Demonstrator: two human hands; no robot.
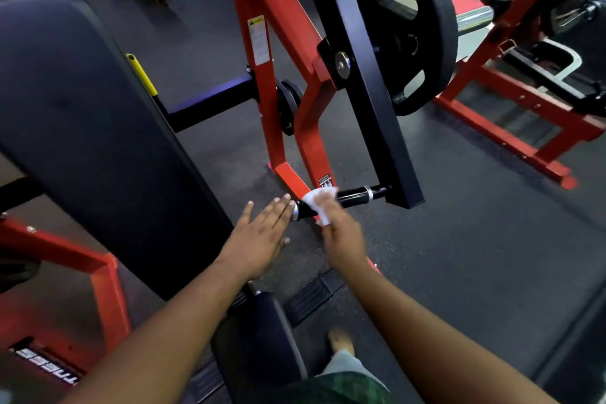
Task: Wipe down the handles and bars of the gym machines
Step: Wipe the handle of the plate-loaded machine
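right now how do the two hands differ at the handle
The left hand lies flat with straight fingers, tips at the end of the black handle, holding nothing. The right hand presses a white cloth onto the handle and looks motion-blurred. Both reach toward the same handle.

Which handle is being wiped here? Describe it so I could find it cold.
Start at the big black weight plate and follow the black arm down. At its foot a short black handle juts left, chrome-ringed, with a white cloth on it.
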